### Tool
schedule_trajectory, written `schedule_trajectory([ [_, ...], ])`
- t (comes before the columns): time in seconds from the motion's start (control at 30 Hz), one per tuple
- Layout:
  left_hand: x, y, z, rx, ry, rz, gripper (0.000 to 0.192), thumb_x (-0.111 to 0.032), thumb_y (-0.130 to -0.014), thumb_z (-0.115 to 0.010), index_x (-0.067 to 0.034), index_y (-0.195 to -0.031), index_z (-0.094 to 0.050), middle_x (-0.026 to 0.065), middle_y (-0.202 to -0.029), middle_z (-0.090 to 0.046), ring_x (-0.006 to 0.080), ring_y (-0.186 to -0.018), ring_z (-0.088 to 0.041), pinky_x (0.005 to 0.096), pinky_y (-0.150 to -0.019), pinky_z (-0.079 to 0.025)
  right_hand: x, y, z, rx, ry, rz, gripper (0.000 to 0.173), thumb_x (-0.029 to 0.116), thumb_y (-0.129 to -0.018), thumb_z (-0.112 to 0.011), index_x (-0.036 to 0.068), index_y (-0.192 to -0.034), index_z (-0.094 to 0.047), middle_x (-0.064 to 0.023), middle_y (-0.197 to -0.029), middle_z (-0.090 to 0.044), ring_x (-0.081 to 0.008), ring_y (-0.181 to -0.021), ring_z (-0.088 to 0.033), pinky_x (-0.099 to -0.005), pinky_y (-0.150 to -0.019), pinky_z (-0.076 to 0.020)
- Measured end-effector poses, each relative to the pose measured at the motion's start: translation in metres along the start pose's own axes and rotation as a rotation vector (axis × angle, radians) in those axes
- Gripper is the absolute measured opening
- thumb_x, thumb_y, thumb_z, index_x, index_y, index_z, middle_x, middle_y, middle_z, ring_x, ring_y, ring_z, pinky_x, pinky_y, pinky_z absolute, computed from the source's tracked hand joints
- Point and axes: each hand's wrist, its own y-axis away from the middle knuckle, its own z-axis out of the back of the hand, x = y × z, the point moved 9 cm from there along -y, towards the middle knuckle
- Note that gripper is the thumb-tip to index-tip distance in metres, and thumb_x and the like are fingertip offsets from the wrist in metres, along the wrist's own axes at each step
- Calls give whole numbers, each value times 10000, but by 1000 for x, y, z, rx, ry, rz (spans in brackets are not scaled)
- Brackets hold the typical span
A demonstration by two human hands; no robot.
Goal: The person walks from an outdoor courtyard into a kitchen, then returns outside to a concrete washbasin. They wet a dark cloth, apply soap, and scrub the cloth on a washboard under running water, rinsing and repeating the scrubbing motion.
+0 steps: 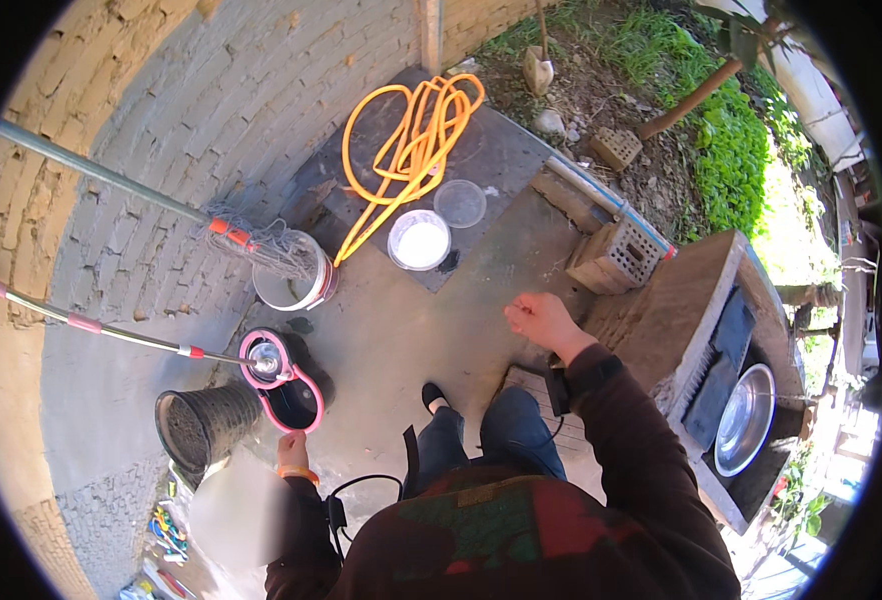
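My left hand (293, 452), fingers curled, is at the near edge of a pink-rimmed spin mop bucket (317, 394). I cannot tell whether it touches the rim. A mop with a metal handle (133, 334) leans from the bucket's round wringer basket toward the wall. Over the concrete floor, my right hand (542, 321) is curled into a loose fist, with nothing visible in it. Farther ahead, a white tub (419, 240) with pale contents stands beside its clear round lid (460, 204). A coiled orange hose (411, 142) lies on the dark slab (504, 150) behind them.
On the left, a string mop (279, 251) rests across a pale bucket (324, 292), near a black ribbed pot (208, 424). To the right are perforated bricks (613, 255) and a concrete basin (651, 315) holding a metal bowl (745, 420). A blurred patch hides the area beside my left forearm.
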Motion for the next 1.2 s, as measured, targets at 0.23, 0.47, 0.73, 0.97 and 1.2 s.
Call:
schedule_trajectory([
  [0.23, 143, 72, 81, 59, -240, 240, 250, -228, -857, -677, 2, -951, -701, 51, -807, -660, 149, -738, -602, 299, -681, -492, -41, -228, -111, 7, 286, 11, 197, 199, -879, -618, 145, -1009, -755, -149, -947, -726, -322, -925, -687, -407, -852, -547],
  [0.47, 132, 206, 84, 7, -130, 888, 346, -202, -866, -559, -82, -563, -442, -11, -523, -336, 127, -474, -358, 362, -457, -308, -88, -320, -195, 193, 634, -126, 406, 196, -861, -701, 170, -1261, -637, -188, -1184, -623, -360, -1067, -634, -414, -927, -516],
  [0.73, 122, 213, 43, -68, -73, 1102, 285, -239, -879, -699, -48, -1086, -656, 82, -936, -675, 204, -787, -669, 356, -577, -524, -114, -332, -239, 283, 680, -183, 536, 179, -863, -688, 249, -1369, -526, -197, -1263, -504, -402, -1032, -645, -470, -876, -542],
  [0.97, 121, 207, 56, -106, -46, 1092, 328, -257, -896, -673, -70, -1154, -597, 78, -1005, -664, 246, -896, -688, 380, -595, -541, -137, -348, -249, 282, 734, -111, 270, 182, -870, -673, 110, -1129, -698, -187, -1054, -678, -385, -1024, -638, -455, -897, -514],
  [1.2, 135, 159, 79, -4, -22, 1034, 374, -239, -876, -649, -77, -1205, -574, 78, -1050, -627, 278, -989, -677, 405, -576, -532, -163, -334, -223, 57, 5, -555, 292, 131, -851, -629, 78, -1127, -707, -143, -1085, -710, -292, -970, -691, -388, -826, -566],
])
